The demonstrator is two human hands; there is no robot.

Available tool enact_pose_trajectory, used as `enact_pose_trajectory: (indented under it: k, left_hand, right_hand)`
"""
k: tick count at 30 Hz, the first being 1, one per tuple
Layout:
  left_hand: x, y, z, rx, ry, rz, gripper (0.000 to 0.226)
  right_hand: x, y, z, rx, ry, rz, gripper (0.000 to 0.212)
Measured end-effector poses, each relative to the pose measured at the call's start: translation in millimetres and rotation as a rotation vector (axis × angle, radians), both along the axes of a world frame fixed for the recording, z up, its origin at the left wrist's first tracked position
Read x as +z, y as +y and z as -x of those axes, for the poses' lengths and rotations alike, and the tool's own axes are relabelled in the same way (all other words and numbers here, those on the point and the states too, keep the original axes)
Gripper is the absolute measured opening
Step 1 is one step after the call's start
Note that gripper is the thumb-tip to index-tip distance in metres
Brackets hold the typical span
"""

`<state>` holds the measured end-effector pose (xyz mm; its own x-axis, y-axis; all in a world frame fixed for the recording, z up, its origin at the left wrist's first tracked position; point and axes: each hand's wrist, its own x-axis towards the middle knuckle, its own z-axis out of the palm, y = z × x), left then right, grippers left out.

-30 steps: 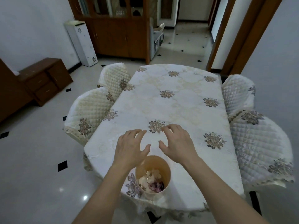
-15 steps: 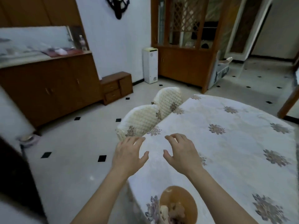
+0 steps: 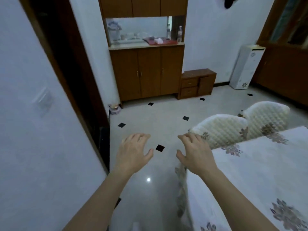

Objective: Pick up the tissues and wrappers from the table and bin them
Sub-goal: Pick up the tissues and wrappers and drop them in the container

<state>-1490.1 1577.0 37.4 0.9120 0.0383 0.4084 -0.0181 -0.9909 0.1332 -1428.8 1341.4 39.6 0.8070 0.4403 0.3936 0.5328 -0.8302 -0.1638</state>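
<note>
White-and-beige floral cloth covers the table (image 3: 260,172), and the stretch of it in view at lower right carries no tissue, no wrapper, no bin; the task's things are simply out of frame, so I can't say where they lie or what state they're in. What shows of the cloth is smooth, pale, printed with grey-brown flower motifs, its edge hanging in folds just under the right wrist. Left hand (image 3: 131,154) hangs over bare floor, palm down, fingers spread and loosely curled, nothing in it. Right hand (image 3: 195,154) is the same: splayed, empty, sitting over the table's near corner, not visibly touching the cloth. Judgement: collecting looks done or paused, since the head is aimed at the room, not the tabletop. To do the step well, bring the gaze to the table, sweep the whole surface including the far end and around the chairs (image 3: 233,129), and confirm nothing pale is lost against the pale cloth; tissue on this print would be easy to miss. Pinch any scrap lightly so the cloth doesn't lift with it. Beyond: glossy tiled floor (image 3: 160,127), wooden cabinet (image 3: 146,72), small drawer unit (image 3: 196,84).
</note>
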Motion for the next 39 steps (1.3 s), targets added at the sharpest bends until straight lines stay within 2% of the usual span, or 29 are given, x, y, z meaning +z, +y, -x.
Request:
enact_pose_trajectory:
  k: [5, 13, 18, 28, 39]
  left_hand:
    - [-16.9, 40.8, -47.7, 0.002, 0.032, 0.023, 0.053]
    - [-24.5, 111.0, -185.1, -0.106, -0.01, 0.046, 0.052]
    - [-24.9, 142.9, -261.3, -0.175, 0.074, 0.029, 0.053]
    - [-30.8, 151.0, -392.2, -0.299, 0.079, -0.001, 0.056]
    - [-39.7, 125.7, -598.8, -0.345, 0.123, -0.048, 0.052]
  right_hand:
    - [-13.8, 39.7, -47.0, 0.009, 0.025, 0.052, 0.048]
    - [-20.6, 105.8, -160.1, -0.102, 0.03, 0.079, 0.048]
    - [-24.6, 137.5, -215.6, -0.179, 0.043, 0.055, 0.047]
    - [-40.2, 151.3, -318.9, -0.296, 0.085, 0.055, 0.046]
    - [-72.3, 133.7, -511.3, -0.372, 0.117, -0.034, 0.045]
